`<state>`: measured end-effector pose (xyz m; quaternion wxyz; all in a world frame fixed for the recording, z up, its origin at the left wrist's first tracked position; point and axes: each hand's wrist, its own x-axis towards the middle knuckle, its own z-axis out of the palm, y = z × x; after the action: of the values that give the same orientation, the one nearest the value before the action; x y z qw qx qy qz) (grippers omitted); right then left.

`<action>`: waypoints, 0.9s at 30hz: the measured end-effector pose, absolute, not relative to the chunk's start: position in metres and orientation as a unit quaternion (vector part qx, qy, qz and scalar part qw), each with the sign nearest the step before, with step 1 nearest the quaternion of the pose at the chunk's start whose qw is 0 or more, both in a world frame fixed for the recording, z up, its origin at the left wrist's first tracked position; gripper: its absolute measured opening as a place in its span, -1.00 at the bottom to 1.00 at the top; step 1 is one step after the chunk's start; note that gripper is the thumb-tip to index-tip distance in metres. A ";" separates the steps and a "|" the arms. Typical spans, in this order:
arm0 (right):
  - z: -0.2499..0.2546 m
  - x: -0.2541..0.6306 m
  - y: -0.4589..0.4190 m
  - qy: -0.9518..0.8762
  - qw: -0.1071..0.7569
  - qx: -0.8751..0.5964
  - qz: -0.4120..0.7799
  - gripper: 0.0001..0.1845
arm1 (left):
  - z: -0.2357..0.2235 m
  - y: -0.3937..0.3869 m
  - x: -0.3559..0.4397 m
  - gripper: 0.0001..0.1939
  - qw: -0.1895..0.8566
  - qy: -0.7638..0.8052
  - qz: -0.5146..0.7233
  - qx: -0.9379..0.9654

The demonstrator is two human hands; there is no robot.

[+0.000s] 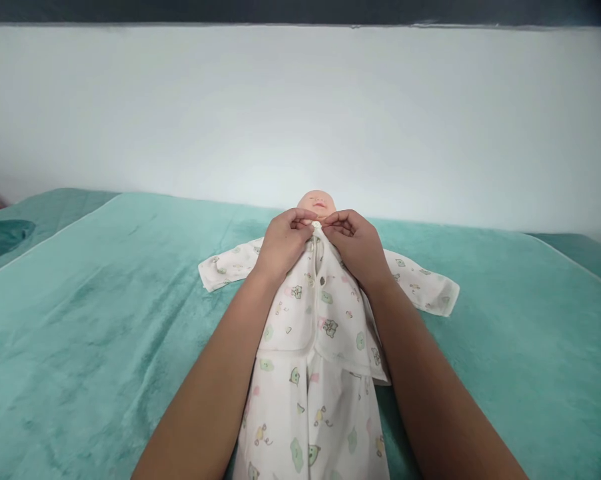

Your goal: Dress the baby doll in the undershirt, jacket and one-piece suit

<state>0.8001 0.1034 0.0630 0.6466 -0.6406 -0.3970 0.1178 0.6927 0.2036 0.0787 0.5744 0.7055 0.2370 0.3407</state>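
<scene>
A baby doll (pixel 316 201) lies on its back on a teal blanket (pixel 105 313), head towards the wall. It wears a white printed shirt (pixel 325 313) and matching trousers (pixel 310 427). My left hand (pixel 281 245) pinches the left side of the shirt's neckline just under the doll's chin. Opposite it, my right hand (pixel 356 245) pinches the other side, and the fingertips of both hands meet at the top button. Both sleeves lie spread out sideways.
A white wall (pixel 300 113) rises right behind the bed. A darker teal cloth (pixel 3 237) lies at the far left edge. The blanket stretches wide on both sides of the doll.
</scene>
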 end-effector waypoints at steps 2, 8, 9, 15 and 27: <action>0.063 0.801 0.103 -0.389 0.652 -0.642 0.109 -0.86 | 0.078 0.202 0.692 -0.81 0.543 0.252 0.363 0.714; 0.065 0.785 0.092 -0.361 0.633 -0.680 0.077 -0.88 | 0.078 0.186 0.681 -0.90 0.490 0.276 0.376 0.736; 0.065 0.780 0.090 -0.361 0.621 -0.693 0.062 -0.88 | 0.077 0.183 0.679 -0.90 0.479 0.276 0.380 0.741; 0.065 0.751 0.072 -0.387 0.550 -0.740 0.020 -0.69 | 0.061 0.174 0.664 -0.70 0.390 0.237 0.384 0.803; 0.064 0.757 0.075 -0.417 0.465 -0.779 0.054 -0.58 | 0.060 0.178 0.667 -0.58 0.314 0.217 0.315 0.869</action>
<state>0.7565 0.0753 0.0638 0.4652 -0.7792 -0.4166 0.0542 0.6670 0.1775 0.0596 0.3136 0.8691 0.2173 0.3147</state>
